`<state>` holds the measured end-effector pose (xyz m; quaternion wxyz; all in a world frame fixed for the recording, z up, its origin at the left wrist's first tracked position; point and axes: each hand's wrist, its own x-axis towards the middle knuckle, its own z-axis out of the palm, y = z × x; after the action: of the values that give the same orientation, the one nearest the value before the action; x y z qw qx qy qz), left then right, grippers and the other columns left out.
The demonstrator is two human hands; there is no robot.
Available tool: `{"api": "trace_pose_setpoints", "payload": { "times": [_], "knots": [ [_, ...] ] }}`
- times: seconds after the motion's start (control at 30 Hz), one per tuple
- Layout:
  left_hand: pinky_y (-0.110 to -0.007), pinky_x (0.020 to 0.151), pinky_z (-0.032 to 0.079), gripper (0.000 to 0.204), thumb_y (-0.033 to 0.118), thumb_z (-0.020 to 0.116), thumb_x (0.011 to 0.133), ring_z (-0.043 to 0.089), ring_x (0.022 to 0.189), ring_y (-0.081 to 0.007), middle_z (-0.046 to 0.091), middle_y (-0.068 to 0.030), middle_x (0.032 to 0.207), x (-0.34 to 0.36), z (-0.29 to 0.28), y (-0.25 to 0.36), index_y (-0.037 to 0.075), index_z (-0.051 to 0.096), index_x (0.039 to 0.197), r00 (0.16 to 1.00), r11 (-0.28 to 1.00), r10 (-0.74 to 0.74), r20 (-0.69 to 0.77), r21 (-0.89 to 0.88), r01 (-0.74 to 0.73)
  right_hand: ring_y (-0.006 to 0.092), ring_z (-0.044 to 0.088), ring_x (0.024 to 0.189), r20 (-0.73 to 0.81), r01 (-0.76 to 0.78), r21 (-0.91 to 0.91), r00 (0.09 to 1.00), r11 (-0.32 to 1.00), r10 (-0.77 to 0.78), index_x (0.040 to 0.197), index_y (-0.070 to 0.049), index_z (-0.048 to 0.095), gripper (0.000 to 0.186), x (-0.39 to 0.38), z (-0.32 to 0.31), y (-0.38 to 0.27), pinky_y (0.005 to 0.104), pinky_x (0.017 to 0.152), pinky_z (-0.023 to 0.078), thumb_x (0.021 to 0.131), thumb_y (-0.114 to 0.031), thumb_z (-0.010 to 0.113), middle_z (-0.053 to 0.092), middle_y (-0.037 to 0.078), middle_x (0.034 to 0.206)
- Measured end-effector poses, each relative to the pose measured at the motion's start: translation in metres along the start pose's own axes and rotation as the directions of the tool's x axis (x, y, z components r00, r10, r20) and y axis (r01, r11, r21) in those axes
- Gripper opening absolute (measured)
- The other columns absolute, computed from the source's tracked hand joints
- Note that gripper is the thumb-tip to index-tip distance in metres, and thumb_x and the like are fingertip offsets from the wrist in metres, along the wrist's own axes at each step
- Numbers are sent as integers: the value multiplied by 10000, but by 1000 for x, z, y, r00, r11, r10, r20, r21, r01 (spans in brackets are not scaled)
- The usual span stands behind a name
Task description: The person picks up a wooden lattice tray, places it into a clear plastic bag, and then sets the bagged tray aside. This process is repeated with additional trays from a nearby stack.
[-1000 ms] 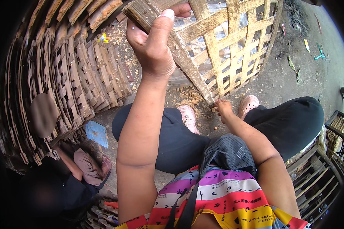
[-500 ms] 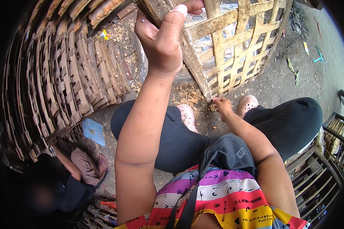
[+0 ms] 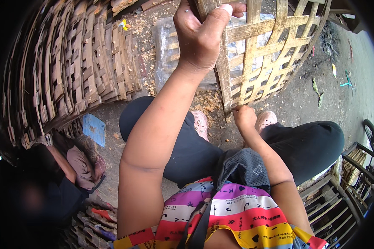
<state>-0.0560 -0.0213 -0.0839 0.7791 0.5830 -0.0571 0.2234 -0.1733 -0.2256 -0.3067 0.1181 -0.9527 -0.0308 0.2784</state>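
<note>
A woven bamboo panel with a wooden edge strip stands tilted in front of me, its lower corner close to the ground. My left hand is closed round the upper part of that strip, thumb on the near side. Lower down, my right hand is closed at the panel's bottom corner; its fingertips are partly hidden, but they appear to pinch the edge. Behind the panel, a clear plastic-wrapped bundle lies on the ground. Brown crumbs are scattered below the panel.
A tall stack of similar woven panels fills the left. Another person sits at the lower left beside a blue sheet. Slatted bamboo frames stand at the right. My pink clogs are on the ground between.
The panel's edge strip has swung more upright, its top moving right with my left hand. My right hand has curled more tightly near the bottom corner. The view has shifted slightly.
</note>
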Motion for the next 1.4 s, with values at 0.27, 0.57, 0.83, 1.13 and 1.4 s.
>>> {"api": "trace_pose_setpoints", "payload": {
  "times": [0.27,0.57,0.83,1.13,1.4],
  "knots": [
    [-353,820,551,326,79,516,862,666,911,-236,659,-172,1007,0,0,-1,-90,536,1141,989,989,138,47,-54,-136,323,684,877,4,-67,416,997,907,71,950,-143,731,188,10,10,5,428,786,523,809,-248,666,721,132,890],
    [-362,831,556,338,92,510,855,677,884,-244,683,-186,953,-4,4,2,-100,541,1132,994,996,92,54,-21,-91,294,692,834,-12,-84,631,993,771,118,984,-99,746,209,20,44,10,395,764,519,811,-193,673,713,175,865],
    [-361,809,548,252,100,522,865,683,834,-216,710,-181,901,-6,7,2,-25,542,1084,983,985,157,94,-83,-150,123,575,735,203,-272,890,955,367,214,978,0,691,145,18,48,5,284,682,455,897,-115,657,669,44,819],
    [-350,847,506,333,245,430,924,674,886,-210,712,-170,873,-6,6,6,-28,521,1091,996,996,71,59,-53,-68,167,565,789,335,-382,899,914,212,227,1102,-19,607,329,-7,4,-17,321,695,449,918,-291,618,644,89,946],
    [-313,832,513,277,259,496,1009,690,909,-202,672,-123,942,-7,13,2,16,441,1129,995,994,74,67,-85,-68,370,629,1010,149,515,320,802,795,-579,1122,-83,629,310,-39,-165,-39,452,883,494,876,-267,672,664,199,1035]
  ]
}}
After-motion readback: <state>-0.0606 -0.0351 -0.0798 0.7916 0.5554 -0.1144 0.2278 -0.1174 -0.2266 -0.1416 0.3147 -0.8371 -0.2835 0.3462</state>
